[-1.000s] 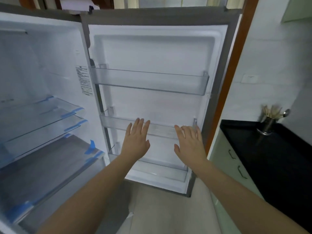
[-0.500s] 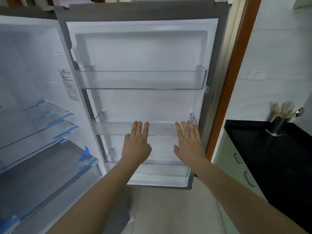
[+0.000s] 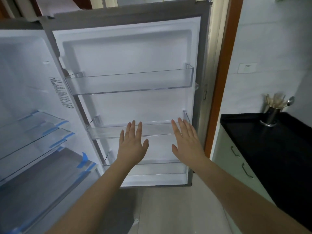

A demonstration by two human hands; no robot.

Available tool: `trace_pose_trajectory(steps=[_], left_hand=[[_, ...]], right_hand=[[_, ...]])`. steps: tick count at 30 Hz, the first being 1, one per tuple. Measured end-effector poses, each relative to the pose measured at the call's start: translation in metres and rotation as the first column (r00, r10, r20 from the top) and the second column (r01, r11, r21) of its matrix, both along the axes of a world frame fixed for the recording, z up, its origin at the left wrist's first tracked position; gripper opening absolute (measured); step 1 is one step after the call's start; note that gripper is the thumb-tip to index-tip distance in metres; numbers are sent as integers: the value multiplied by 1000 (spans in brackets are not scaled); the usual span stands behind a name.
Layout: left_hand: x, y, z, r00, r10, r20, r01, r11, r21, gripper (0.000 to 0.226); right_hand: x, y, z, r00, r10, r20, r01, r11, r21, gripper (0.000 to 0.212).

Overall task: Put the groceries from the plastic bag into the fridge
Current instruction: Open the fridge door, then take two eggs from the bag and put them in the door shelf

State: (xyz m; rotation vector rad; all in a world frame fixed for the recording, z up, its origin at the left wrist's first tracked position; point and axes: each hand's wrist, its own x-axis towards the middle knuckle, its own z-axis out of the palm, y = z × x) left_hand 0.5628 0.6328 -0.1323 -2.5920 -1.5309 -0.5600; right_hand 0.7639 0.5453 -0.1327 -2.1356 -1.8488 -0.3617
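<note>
Both palms spread flat and empty, left hand (image 3: 132,146) and right hand (image 3: 187,142) reach toward the open fridge door (image 3: 131,53); glass fridge shelves (image 3: 33,132) at nine o'clock, black counter (image 3: 270,146) at three; no grocery bag visible

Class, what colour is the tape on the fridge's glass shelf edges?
Blue tape, seen clearly in the head view.

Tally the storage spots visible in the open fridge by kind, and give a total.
Clear door bins: 3 (upper, middle, lower)
Glass shelves with blue tape: 3 (top, second, bottom)
Total: 6, none holding groceries
</note>
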Motion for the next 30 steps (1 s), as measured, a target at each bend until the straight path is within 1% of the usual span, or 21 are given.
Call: trace_pose_trajectory(steps=[3,6,9,11,13,15,17,21,22,25,27,30], left_hand=[[3,-21,-12,999,-47,12,45,995,91,68],[6,-41,-26,988,-155,3,155,986,70,67],[4,-55,-33,973,-230,-18,231,972,37,68],[-2,-62,-34,956,-291,-41,292,956,31,70],[-10,-70,-31,933,-358,-45,359,933,20,69],[-20,-80,-27,901,-432,-47,433,901,31,68],[-29,-93,-28,870,-489,-62,491,871,11,69],[-36,-122,-26,795,-604,-48,604,797,-22,75],[-34,-132,-23,776,-628,-51,628,778,-20,72],[-26,-167,-12,714,-695,-87,695,718,-26,56],[-21,-189,-8,673,-731,-109,730,681,-60,54],[-16,-226,-6,614,-778,-129,766,628,-137,55]], right_hand=[[-9,-28,3,1000,-18,-5,17,1000,-15,79],[-20,-54,6,993,-117,2,117,993,-17,71],[-34,-74,3,972,-233,-12,233,972,-3,61],[-48,-88,-1,957,-290,-19,290,957,11,59],[-66,-106,-4,937,-350,-12,349,937,-12,59],[-84,-125,-8,919,-394,-24,395,919,17,57],[-102,-147,-12,901,-433,-36,430,901,-60,57],[-127,-193,-19,840,-541,-46,535,839,-97,63],[-130,-205,-19,823,-568,-27,563,820,-106,62],[-135,-246,-13,770,-638,12,633,762,-136,63],[-137,-274,-11,736,-677,8,665,722,-191,63],[-147,-319,-11,675,-738,5,721,658,-217,62]])
